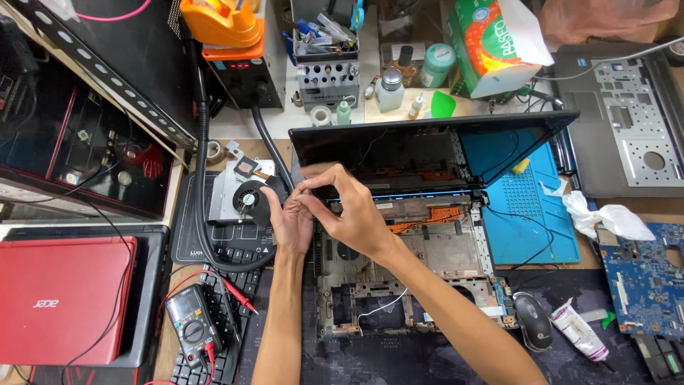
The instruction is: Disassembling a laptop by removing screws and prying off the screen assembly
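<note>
An opened laptop chassis (434,249) lies in the middle with its dark screen lid (427,146) tilted up behind it. My left hand (291,224) rests palm up at the chassis's left hinge corner. My right hand (349,207) crosses over it, thumb and forefinger pinched together at that same corner; whatever small part they pinch is too small to make out. A cooling fan with heatsink (242,192) sits just left of my left hand.
A red laptop (60,299) lies at the left, a multimeter (192,328) with probes on a keyboard. A blue mat (531,214), mouse (533,321), white tube (581,331), circuit board (645,278) and another laptop base (627,117) lie right. Tools and bottles line the back.
</note>
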